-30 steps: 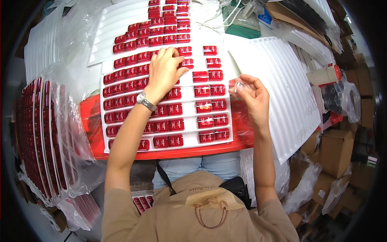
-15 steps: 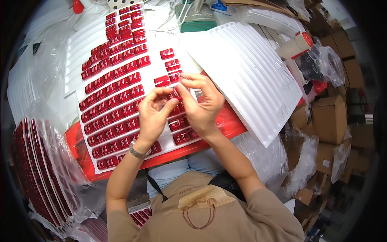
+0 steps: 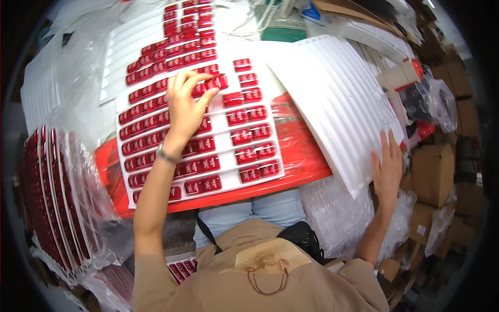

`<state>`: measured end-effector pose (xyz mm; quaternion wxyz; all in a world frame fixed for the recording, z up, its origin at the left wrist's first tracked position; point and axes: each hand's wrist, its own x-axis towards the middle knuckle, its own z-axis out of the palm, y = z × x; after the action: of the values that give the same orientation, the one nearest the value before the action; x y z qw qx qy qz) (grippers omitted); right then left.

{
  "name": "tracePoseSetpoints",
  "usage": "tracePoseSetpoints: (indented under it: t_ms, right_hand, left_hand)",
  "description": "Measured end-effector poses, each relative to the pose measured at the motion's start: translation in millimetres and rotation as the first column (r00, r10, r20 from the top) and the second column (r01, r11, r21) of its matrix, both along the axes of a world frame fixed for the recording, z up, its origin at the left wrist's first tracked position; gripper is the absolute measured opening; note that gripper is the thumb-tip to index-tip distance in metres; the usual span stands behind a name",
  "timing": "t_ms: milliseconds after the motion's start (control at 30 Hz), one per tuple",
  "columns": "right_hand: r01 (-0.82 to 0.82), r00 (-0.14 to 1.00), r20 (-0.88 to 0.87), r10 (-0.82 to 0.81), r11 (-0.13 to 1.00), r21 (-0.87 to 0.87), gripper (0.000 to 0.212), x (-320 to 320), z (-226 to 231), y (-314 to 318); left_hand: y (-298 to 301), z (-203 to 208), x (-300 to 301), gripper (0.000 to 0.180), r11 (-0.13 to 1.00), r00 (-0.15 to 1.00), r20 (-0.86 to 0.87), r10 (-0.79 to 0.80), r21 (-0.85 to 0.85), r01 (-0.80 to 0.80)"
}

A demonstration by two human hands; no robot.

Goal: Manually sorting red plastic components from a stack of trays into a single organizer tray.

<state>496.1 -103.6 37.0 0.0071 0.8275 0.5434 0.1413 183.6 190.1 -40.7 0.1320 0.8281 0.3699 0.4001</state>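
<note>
The person wears a tan short-sleeved shirt (image 3: 260,275) with a brown outline drawing on the chest, light blue denim trousers (image 3: 252,210), and a silver metal wristwatch (image 3: 166,155) on the left wrist. A black strap crosses the body to a black pouch (image 3: 301,236).

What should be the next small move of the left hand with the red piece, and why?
Probably lower the red piece into the open slot just below it on the white tray. The left hand pinches it at the fingertips above the tray, where that row has a gap beside the seated pieces. The right hand rests on the stack of empty white trays.
</note>
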Motion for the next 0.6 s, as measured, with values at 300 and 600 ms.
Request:
tracePoseSetpoints:
  t_ms: [300, 600]
  right_hand:
    - [-0.093, 0.984, -0.147, 0.098, 0.995, 0.041, 0.020, 11.2, -21.0, -22.0]
    - [0.440, 0.357, -0.792, 0.495, 0.658, 0.611, 0.013, -49.4, -14.9, 94.7]
  left_hand:
    - [30.7, -34.4, 20.8, 0.027, 0.998, 0.974, -0.226, 0.026, 0.061, -0.013]
    - [57.9, -15.3, 4.6, 0.031, 0.987, 0.972, -0.196, -0.128, -0.122, 0.105]
